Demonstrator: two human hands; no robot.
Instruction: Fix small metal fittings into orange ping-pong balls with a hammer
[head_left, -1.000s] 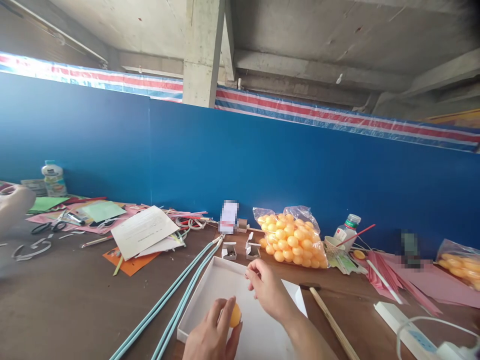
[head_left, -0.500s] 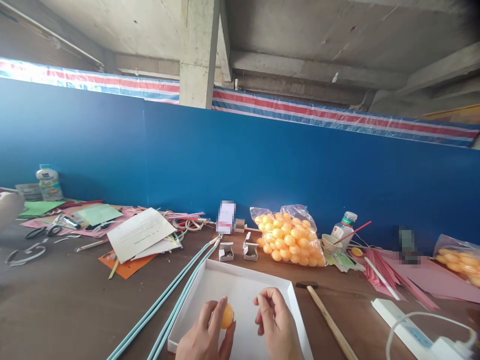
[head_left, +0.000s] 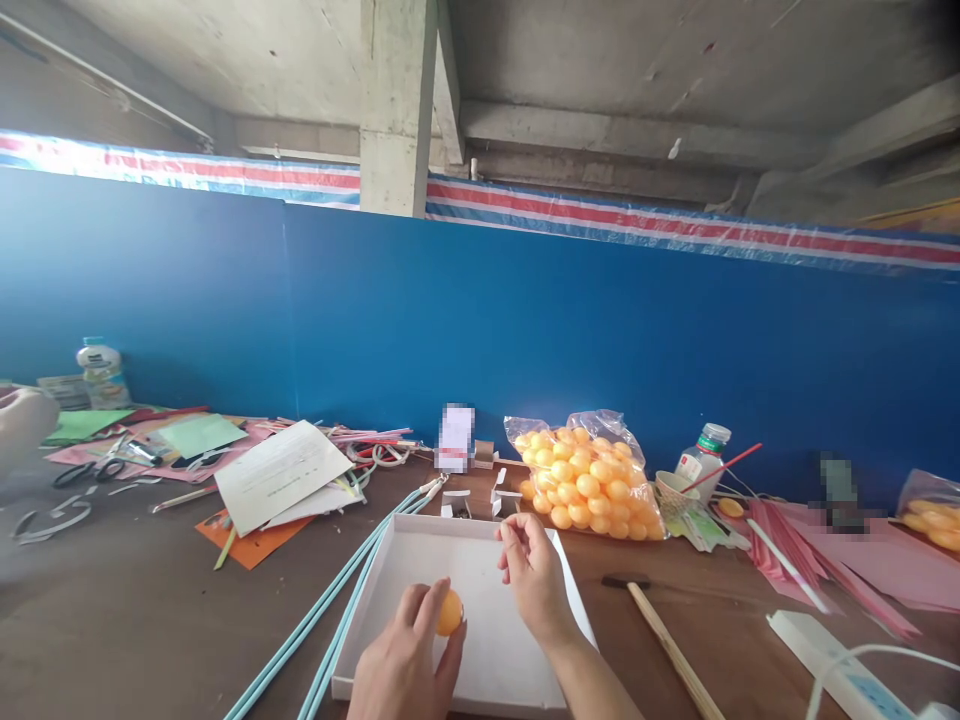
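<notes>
Between the thumb and fingers of my left hand [head_left: 409, 650] is an orange ping-pong ball [head_left: 450, 613], held above the white shallow box lid [head_left: 480, 680]. My right hand [head_left: 534, 575] is over the far right part of the lid, thumb and fingertips pinched together; whatever they hold, if anything, is too small to make out. Just beyond that hand stand two small open cartons, the left carton [head_left: 455, 503] and the right carton [head_left: 506, 497]. A clear bag of orange balls [head_left: 585, 480] lies behind them to the right.
Pale blue cords [head_left: 337, 590] run along the lid's left side. A hammer [head_left: 675, 650] lies to its right, with a power strip [head_left: 832, 660] farther right. Papers [head_left: 281, 475] and scissors [head_left: 97, 470] cover the left. Another person's hand [head_left: 26, 425] shows at the left edge.
My right hand has moved forward, away from me, toward the small cartons, still pinched. My left hand keeps the ball in nearly the same place.
</notes>
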